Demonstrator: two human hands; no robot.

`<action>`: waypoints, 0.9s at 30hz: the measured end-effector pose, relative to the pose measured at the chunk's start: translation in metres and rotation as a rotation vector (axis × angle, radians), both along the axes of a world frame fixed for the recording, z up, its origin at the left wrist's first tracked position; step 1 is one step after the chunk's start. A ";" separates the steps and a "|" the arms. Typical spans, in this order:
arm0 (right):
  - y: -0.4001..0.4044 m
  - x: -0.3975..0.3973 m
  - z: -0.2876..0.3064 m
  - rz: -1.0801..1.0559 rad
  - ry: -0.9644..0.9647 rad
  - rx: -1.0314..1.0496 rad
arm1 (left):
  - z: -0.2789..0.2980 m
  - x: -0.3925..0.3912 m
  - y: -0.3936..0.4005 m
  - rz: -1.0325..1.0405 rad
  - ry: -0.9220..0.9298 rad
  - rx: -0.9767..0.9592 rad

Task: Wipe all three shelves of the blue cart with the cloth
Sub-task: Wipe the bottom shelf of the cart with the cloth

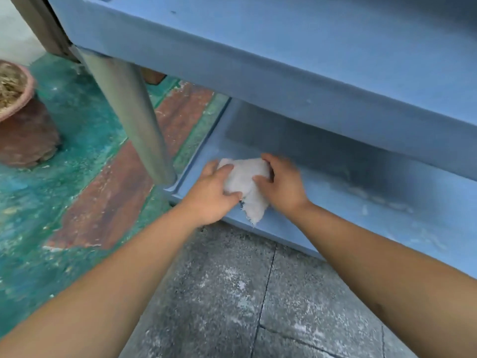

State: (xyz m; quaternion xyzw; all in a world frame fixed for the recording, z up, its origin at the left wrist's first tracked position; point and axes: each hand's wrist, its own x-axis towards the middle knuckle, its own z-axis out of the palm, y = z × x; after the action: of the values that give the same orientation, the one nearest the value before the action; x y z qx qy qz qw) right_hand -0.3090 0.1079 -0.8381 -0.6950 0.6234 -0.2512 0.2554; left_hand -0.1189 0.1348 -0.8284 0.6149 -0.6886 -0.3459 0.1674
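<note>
The blue cart fills the upper right. Its bottom shelf (pixel 335 202) is low near the floor, dusty with pale streaks, and the middle shelf's front wall (pixel 258 81) overhangs it. A bunched white cloth (pixel 244 178) with a frayed corner sits over the bottom shelf's front left rim. My left hand (pixel 213 193) grips the cloth from the left. My right hand (pixel 282 186) grips it from the right, fingers pressed into the fabric. The top shelf is out of view.
A grey cart post (pixel 134 117) rises from the bottom shelf's left corner, just left of my hands. A clay pot (pixel 18 109) with dry straw stands on the green and red painted floor at left. Grey speckled concrete (pixel 258 293) lies under my arms.
</note>
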 end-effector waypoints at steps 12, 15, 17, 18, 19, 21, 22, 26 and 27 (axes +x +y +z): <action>-0.036 0.025 -0.050 0.068 0.563 0.000 | -0.064 0.021 0.001 -0.053 -0.668 -0.167; -0.066 0.013 -0.040 0.042 0.440 -0.165 | -0.066 0.019 0.004 -0.024 -0.671 -0.209; -0.094 0.008 -0.034 -0.190 0.338 -0.171 | -0.066 0.019 0.006 -0.005 -0.661 -0.229; -0.107 0.008 -0.032 -0.297 0.300 -0.119 | -0.066 0.019 0.006 -0.005 -0.657 -0.232; -0.119 0.010 -0.033 -0.352 0.294 -0.032 | -0.067 0.020 0.006 -0.010 -0.652 -0.232; -0.138 0.020 -0.040 -0.290 0.416 0.144 | -0.068 0.020 0.007 -0.024 -0.645 -0.234; -0.144 0.026 -0.046 -0.234 0.488 0.185 | -0.069 0.020 0.007 -0.025 -0.643 -0.241; -0.152 0.036 -0.060 -0.162 0.523 0.129 | -0.070 0.018 0.007 -0.024 -0.630 -0.265; -0.151 0.035 -0.061 -0.148 0.503 0.116 | -0.070 0.018 0.007 -0.022 -0.629 -0.269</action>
State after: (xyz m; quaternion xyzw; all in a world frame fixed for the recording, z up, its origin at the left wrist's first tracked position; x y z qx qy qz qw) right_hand -0.2744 -0.0428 -0.8994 -0.6725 0.7296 -0.0526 0.1127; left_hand -0.1005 0.1419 -0.8987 0.6564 -0.7526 -0.0471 0.0228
